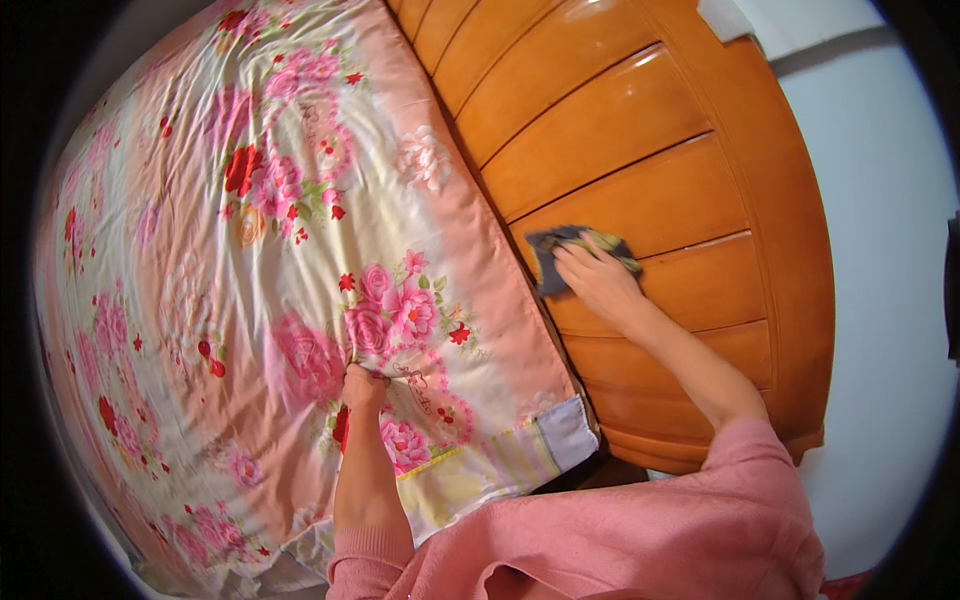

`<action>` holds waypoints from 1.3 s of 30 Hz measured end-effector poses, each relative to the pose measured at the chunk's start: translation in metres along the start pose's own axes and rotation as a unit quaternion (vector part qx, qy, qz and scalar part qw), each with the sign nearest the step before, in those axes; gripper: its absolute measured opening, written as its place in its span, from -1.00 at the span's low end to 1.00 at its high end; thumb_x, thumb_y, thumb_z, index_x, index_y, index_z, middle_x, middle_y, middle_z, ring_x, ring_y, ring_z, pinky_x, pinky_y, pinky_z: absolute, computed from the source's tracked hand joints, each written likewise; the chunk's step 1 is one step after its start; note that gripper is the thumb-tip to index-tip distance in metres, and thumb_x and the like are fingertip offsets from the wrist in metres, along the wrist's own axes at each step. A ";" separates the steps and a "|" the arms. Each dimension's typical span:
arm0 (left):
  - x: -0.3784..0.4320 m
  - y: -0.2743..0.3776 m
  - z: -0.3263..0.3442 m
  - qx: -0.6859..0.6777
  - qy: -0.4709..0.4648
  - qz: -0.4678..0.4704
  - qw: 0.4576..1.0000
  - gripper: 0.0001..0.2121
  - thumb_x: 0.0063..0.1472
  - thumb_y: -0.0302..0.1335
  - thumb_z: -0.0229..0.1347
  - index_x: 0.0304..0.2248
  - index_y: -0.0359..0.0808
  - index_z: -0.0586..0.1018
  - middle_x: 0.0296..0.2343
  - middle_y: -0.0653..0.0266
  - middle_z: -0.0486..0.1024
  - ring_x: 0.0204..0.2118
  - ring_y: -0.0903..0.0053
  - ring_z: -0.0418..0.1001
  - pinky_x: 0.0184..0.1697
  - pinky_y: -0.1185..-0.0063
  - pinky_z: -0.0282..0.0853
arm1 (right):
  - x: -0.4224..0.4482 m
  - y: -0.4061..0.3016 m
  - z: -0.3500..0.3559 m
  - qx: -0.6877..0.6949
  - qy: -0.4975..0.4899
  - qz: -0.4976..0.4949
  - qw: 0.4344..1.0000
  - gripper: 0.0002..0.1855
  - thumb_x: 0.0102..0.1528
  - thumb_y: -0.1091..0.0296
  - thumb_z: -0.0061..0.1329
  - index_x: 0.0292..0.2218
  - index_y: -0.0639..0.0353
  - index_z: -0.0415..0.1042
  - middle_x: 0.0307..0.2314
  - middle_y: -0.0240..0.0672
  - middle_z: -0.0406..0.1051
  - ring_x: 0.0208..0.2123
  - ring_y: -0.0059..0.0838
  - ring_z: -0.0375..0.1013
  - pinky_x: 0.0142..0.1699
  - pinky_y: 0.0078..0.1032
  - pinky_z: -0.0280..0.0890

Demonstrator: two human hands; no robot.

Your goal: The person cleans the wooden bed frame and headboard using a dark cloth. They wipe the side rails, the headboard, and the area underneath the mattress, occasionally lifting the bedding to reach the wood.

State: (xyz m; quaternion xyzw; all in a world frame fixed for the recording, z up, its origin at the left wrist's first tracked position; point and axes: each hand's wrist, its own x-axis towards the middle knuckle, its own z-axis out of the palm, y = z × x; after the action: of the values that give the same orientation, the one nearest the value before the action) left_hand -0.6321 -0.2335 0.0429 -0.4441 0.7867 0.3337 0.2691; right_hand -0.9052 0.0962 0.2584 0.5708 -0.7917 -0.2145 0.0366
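My right hand (589, 270) presses a dark grey and yellow cloth (555, 281) against the orange-brown wooden headboard (645, 176), low on its panels and close to the bed. The cloth is bunched under my fingers and slightly blurred. My left hand (365, 384) leans on the bed, its fingers folded under and pressing into the floral bedsheet (292, 247). Creases run outward from where it rests. Pink roses, red flowers and peach bands are printed on the sheet.
The headboard has grooves between its panels and a raised frame. Behind it stands a pale wall (877, 247), with a white object (726, 19) at the headboard's top edge. A striped sheet border (517, 457) hangs at the near corner of the bed, beside a dark gap.
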 end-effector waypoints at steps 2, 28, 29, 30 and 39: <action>0.003 -0.003 0.004 -0.004 0.006 -0.002 1.000 -0.44 -0.10 -0.28 0.40 -0.15 -0.37 0.46 -0.16 -0.12 0.54 -0.07 0.03 0.50 -0.04 0.23 0.41 | -0.010 0.015 -0.019 -0.021 -0.003 0.053 0.998 -0.64 0.06 0.33 -0.10 -0.09 0.16 0.47 -0.03 -0.28 0.40 0.14 -0.34 0.26 0.33 -0.08 0.00; 0.011 -0.005 0.010 0.023 0.003 -0.007 1.000 -0.38 -0.13 -0.25 0.40 -0.09 -0.36 0.45 -0.12 -0.08 0.53 -0.01 0.05 0.47 0.03 0.28 0.35 | -0.015 0.122 -0.141 -0.313 0.137 0.307 0.888 -0.62 0.14 0.47 -0.14 0.00 0.11 0.40 0.07 -0.29 0.35 0.16 -0.21 0.25 0.22 -0.10 0.14; 0.011 -0.004 0.006 0.020 -0.005 -0.001 1.000 -0.38 -0.14 -0.26 0.40 -0.09 -0.37 0.45 -0.12 -0.09 0.53 -0.01 0.05 0.46 0.04 0.29 0.35 | -0.009 0.105 -0.129 -0.211 0.148 0.295 0.920 -0.61 0.14 0.44 -0.17 0.02 0.13 0.38 0.06 -0.24 0.35 0.15 -0.21 0.28 0.22 -0.10 0.15; 0.011 -0.003 0.001 0.028 -0.009 0.010 1.000 -0.38 -0.13 -0.25 0.40 -0.09 -0.36 0.45 -0.12 -0.09 0.53 -0.01 0.03 0.46 0.03 0.27 0.35 | -0.017 0.080 -0.101 -0.159 0.150 0.249 0.943 -0.59 0.14 0.43 -0.18 0.04 0.15 0.36 0.06 -0.20 0.35 0.12 -0.22 0.31 0.25 -0.10 0.14; 0.005 -0.012 0.003 0.021 0.002 0.014 1.000 -0.40 -0.10 -0.24 0.40 -0.09 -0.31 0.45 -0.11 -0.06 0.53 -0.03 0.01 0.47 0.02 0.24 0.36 | -0.153 -0.026 -0.121 -0.048 -0.007 0.222 0.974 -0.58 0.03 0.38 -0.07 -0.03 0.09 0.45 -0.06 -0.37 0.39 0.07 -0.23 0.31 0.16 -0.08 0.20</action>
State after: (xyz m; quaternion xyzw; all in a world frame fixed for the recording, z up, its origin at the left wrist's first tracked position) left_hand -0.6235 -0.2389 0.0342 -0.4284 0.7999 0.3203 0.2722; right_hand -0.7926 0.1945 0.3863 0.3768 -0.8877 -0.2430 0.1047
